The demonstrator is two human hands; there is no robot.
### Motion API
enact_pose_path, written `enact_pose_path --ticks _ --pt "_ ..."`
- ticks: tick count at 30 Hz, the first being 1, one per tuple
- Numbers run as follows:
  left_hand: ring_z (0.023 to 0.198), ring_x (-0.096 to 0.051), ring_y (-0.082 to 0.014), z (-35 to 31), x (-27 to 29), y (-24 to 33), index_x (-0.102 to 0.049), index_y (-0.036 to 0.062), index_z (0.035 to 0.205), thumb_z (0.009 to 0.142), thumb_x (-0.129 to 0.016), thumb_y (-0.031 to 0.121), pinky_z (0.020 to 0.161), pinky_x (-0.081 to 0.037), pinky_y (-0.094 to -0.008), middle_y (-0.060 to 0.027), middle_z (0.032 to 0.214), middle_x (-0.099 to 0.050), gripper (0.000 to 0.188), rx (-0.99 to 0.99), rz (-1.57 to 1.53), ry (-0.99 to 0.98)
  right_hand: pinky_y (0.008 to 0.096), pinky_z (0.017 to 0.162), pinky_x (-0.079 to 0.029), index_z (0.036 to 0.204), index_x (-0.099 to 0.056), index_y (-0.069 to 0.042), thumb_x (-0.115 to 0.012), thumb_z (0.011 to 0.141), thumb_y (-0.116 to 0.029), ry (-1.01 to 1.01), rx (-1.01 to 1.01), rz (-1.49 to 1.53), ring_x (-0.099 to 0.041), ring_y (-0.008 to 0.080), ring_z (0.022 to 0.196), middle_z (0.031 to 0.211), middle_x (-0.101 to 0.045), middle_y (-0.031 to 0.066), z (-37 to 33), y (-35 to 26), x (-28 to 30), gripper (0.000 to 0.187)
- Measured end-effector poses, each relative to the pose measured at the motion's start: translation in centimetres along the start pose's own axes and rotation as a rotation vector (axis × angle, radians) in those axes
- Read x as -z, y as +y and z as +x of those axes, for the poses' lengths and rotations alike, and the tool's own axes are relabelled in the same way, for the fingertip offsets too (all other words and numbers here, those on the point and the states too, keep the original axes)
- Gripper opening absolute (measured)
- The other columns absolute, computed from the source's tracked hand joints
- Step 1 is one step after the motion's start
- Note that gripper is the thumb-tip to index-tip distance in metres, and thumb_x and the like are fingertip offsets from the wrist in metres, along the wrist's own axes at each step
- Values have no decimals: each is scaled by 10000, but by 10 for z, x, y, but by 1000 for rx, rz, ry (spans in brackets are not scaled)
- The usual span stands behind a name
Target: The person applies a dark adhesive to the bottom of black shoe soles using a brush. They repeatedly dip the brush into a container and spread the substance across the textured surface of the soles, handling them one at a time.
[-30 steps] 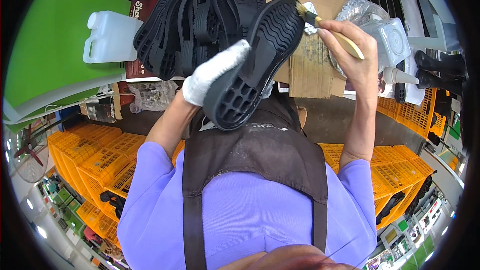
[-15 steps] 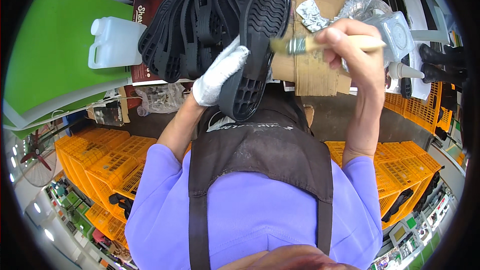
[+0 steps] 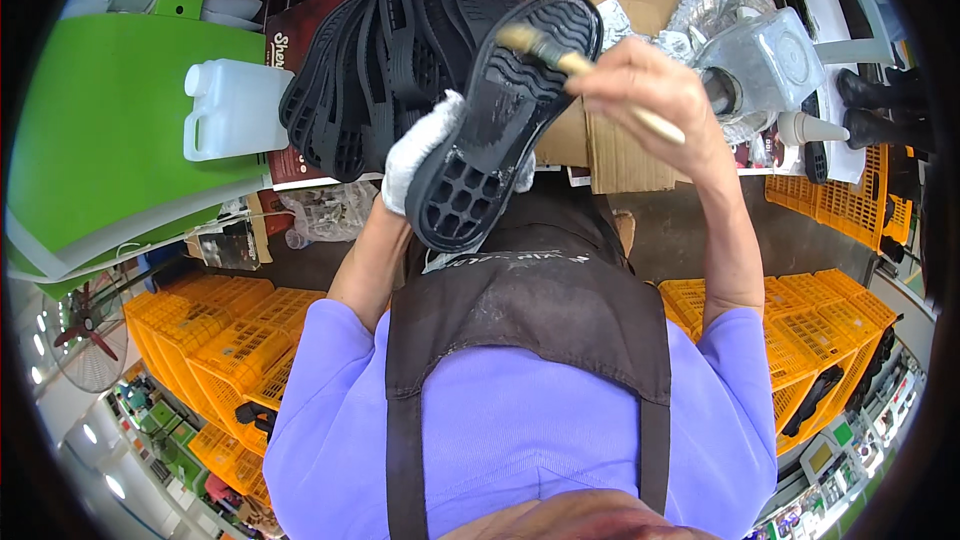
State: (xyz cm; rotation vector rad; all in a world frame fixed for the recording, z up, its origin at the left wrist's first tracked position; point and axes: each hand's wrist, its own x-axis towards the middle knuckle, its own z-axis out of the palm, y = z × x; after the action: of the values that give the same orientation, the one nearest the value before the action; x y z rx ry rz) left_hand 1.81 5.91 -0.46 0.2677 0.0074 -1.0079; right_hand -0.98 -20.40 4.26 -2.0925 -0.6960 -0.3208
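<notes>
My left hand (image 3: 420, 155), in a white glove, holds a black rubber shoe sole (image 3: 500, 125) up in front of me, its inner side with the grid of cells facing me. My right hand (image 3: 650, 90) grips a wooden-handled brush (image 3: 585, 65), and the bristle tip rests on the upper part of the sole. A row of more black soles (image 3: 375, 65) leans together on the bench just behind the held one.
A white plastic jug (image 3: 235, 110) stands at the left by a green panel (image 3: 90, 140). A foil-wrapped container (image 3: 765, 60) and crumpled foil sit at the right on cardboard (image 3: 600, 150). Yellow crates (image 3: 200, 350) are stacked on both sides below.
The brush has swung from the far right of the sole across onto its upper surface. My left hand has tilted the sole and shifted it slightly right.
</notes>
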Motion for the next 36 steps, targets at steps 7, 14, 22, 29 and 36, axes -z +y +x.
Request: enact_pose_path --ticks 7,14,22,29,36 --pt "1072 -535 -227 4 -7 -11 -303 -18 1346 922 -408 212 943 -418 -340 -156 1222 -497 493 -57 518 73 282 599 -475 851 -661 -10 -649 803 -118 169 -310 -78 -618 192 656 724 -631 103 -3 -15 -10 120" --pt "1126 -504 -251 5 2 -8 -340 -3 1326 963 -332 260 976 -396 -375 -150 1266 -477 448 -87 245 -153 272 559 -463 826 -653 0 -660 796 -119 303 -260 -125 -610 199 640 715 -628 103 8 -23 -3 123" --pt "971 -577 -200 9 17 -6 -469 -12 1221 986 -277 298 902 -449 -345 -136 1108 -578 433 -253 338 191 297 522 -466 802 -627 -30 -673 768 -127 -99 -2 134 -563 183 572 636 -537 65 -7 -66 -32 113" --pt "1120 -498 -214 5 0 -10 -251 -26 1367 913 -407 182 984 -364 -328 -138 1261 -474 523 -167 653 163 187 423 -379 762 -684 -36 -635 797 -338 -73 -776 538 -495 46 463 557 -568 5 24 -26 -9 308" --pt "1124 -489 -194 0 -7 -10 -116 -5 1419 906 -429 212 988 -351 -314 -130 1283 -447 639 -160 838 124 240 438 -409 694 -647 12 -579 805 -192 257 -487 22 -541 119 490 589 -595 53 55 -7 9 242"
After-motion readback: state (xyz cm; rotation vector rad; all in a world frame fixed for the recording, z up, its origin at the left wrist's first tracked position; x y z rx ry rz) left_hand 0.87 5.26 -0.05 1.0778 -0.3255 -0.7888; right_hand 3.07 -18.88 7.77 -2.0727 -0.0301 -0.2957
